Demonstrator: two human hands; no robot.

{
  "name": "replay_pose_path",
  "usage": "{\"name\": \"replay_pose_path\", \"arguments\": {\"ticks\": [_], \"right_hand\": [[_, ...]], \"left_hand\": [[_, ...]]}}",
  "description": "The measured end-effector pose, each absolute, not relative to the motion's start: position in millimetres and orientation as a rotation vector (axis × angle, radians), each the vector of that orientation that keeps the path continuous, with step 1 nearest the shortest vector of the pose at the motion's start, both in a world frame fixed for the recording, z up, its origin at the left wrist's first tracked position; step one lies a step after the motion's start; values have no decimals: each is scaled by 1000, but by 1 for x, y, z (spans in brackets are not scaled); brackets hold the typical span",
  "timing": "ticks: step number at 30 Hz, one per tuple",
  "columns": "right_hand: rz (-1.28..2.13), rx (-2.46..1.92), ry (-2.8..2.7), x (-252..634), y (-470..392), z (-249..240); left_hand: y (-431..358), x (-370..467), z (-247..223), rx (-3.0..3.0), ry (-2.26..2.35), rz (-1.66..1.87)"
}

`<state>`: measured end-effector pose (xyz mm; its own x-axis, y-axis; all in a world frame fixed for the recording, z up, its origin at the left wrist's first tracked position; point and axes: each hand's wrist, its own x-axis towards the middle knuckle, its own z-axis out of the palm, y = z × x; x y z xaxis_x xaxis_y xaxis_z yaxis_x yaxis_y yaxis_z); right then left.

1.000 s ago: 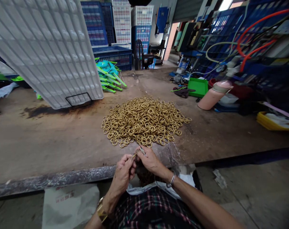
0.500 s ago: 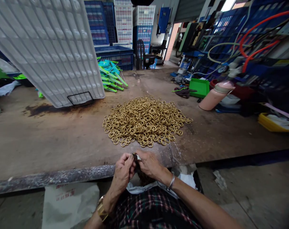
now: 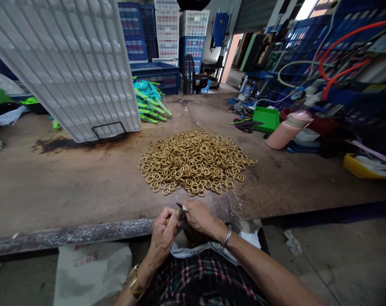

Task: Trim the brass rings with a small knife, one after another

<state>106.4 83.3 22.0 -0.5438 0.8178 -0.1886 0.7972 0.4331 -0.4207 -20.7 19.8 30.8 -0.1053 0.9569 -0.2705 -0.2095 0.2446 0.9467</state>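
Over the table's front edge, my left hand (image 3: 163, 233) is closed with a gold-coloured ring (image 3: 177, 211) pinched between thumb and fingers; only part of the ring shows. Close beside it, my right hand (image 3: 202, 219) is closed round a small knife (image 3: 179, 205), whose dark pointed blade sticks out toward the left hand. Most of the knife's handle is hidden by the fingers. Just beyond both hands, a wide heap of gold-coloured rings (image 3: 196, 159) lies on the wooden table (image 3: 84, 187). Below the hands, dark brown bits lie in a pale cloth on my lap.
A tall ribbed white panel (image 3: 84, 76) leans at the left, beside green and turquoise plastic pieces (image 3: 151, 102). To the right are a green tray (image 3: 266, 120), a pink bottle (image 3: 285, 131) and a yellow tray (image 3: 368, 168). A white bag (image 3: 91, 272) hangs below the table edge.
The knife's blade tip and the ring's edge now show between my hands, where a dark blur was before. My hands have barely shifted, and the view has tilted slightly.
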Motion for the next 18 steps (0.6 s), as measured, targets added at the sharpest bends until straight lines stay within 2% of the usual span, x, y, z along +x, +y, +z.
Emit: {"name": "replay_pose_path", "arguments": {"ticks": [10, 18], "right_hand": [[400, -1415, -2563, 64, 107, 16], [321, -1521, -2616, 47, 118, 11]], "left_hand": [[19, -42, 34, 163, 912, 1311], [24, -65, 24, 55, 883, 1387]]}}
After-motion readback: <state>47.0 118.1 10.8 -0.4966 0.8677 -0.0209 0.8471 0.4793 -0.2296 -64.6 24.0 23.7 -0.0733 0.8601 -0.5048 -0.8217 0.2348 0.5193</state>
